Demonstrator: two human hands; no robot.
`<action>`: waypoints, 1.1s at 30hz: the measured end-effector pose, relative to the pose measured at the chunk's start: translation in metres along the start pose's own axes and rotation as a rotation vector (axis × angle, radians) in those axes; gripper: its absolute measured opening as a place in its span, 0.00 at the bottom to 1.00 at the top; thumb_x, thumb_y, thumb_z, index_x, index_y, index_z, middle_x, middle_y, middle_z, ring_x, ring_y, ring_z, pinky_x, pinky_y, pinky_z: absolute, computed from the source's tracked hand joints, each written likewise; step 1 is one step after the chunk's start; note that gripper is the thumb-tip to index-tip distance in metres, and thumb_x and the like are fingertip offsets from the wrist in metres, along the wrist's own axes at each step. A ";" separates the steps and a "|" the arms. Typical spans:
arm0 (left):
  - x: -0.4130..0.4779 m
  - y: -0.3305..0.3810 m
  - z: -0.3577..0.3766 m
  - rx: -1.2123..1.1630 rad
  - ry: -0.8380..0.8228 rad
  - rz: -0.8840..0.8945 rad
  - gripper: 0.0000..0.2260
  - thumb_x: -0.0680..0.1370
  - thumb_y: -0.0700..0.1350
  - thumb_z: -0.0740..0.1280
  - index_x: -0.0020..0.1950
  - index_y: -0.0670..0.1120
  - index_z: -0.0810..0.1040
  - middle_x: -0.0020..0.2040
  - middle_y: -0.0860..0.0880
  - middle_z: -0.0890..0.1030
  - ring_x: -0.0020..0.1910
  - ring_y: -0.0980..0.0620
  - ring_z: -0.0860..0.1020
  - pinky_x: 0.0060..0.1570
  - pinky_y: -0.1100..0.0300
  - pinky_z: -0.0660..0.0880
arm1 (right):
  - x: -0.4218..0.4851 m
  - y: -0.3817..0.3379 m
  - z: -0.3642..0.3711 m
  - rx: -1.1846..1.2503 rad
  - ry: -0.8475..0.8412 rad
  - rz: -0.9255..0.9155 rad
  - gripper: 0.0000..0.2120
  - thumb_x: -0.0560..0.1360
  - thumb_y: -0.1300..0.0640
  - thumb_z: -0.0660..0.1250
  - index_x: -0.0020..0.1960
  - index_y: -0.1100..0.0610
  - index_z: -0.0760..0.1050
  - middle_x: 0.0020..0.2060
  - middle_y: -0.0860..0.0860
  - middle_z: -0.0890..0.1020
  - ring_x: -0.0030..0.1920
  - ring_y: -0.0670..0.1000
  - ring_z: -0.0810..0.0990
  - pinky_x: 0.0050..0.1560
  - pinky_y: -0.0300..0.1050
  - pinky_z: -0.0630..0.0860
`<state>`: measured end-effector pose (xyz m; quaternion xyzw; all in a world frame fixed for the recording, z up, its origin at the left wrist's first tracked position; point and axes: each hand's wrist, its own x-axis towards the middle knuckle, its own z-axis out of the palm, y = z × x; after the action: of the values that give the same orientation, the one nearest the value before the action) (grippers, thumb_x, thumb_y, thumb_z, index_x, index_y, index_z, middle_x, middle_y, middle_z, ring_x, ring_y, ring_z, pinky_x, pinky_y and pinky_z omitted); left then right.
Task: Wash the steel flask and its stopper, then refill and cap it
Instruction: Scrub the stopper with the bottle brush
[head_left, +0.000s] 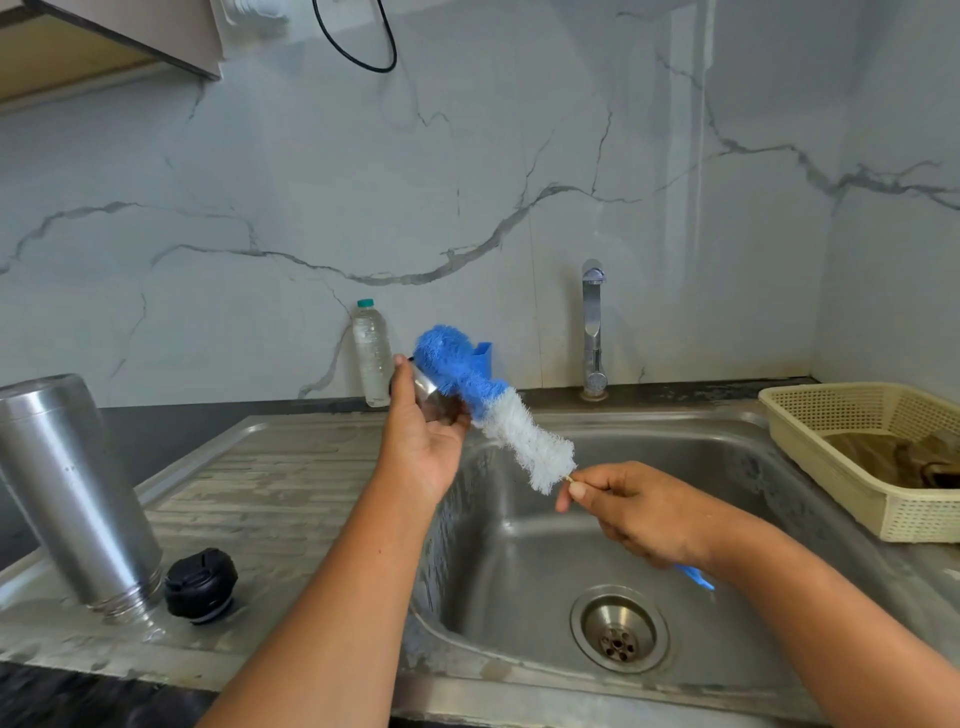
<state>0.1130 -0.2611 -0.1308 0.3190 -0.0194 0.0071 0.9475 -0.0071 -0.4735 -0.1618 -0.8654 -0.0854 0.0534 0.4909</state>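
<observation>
In the head view, a small steel cup (434, 397) is gripped by the left hand (423, 441) over the sink (727, 519); the bottle brush (493, 405) is pinched at its wire by the right hand (634, 506), fingers closed. The steel flask (72, 488) stands inverted on the surface, the black stopper (201, 584) just beside it. For a thorough scrub, the bristles are best twisted fully around the cup's inside.

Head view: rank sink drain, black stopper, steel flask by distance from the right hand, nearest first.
From the right hand:
1. Sink drain, just below it in the basin.
2. Black stopper, across on the left drainboard.
3. Steel flask, upside down at the far left, beyond the stopper.
</observation>
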 end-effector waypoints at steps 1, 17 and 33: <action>-0.003 -0.004 0.002 0.035 -0.022 -0.026 0.21 0.81 0.58 0.69 0.69 0.47 0.78 0.59 0.40 0.86 0.57 0.42 0.85 0.65 0.42 0.78 | 0.002 0.000 0.001 0.005 0.029 -0.004 0.14 0.85 0.46 0.58 0.49 0.45 0.82 0.26 0.45 0.64 0.26 0.47 0.58 0.27 0.43 0.56; 0.000 -0.001 0.000 0.065 -0.027 -0.072 0.31 0.76 0.66 0.70 0.68 0.44 0.78 0.59 0.40 0.83 0.60 0.45 0.80 0.63 0.54 0.76 | -0.002 0.001 -0.008 0.185 -0.035 0.037 0.15 0.85 0.44 0.58 0.55 0.48 0.82 0.29 0.46 0.65 0.28 0.47 0.58 0.29 0.42 0.56; 0.003 0.013 0.000 -0.091 0.040 0.041 0.21 0.81 0.59 0.69 0.63 0.43 0.77 0.61 0.39 0.84 0.59 0.40 0.84 0.65 0.42 0.78 | 0.001 0.002 -0.005 0.050 0.046 0.037 0.16 0.86 0.48 0.58 0.50 0.50 0.83 0.27 0.45 0.67 0.27 0.46 0.58 0.28 0.42 0.55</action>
<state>0.1158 -0.2506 -0.1231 0.2750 -0.0071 0.0321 0.9609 -0.0051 -0.4779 -0.1609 -0.8553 -0.0567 0.0445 0.5131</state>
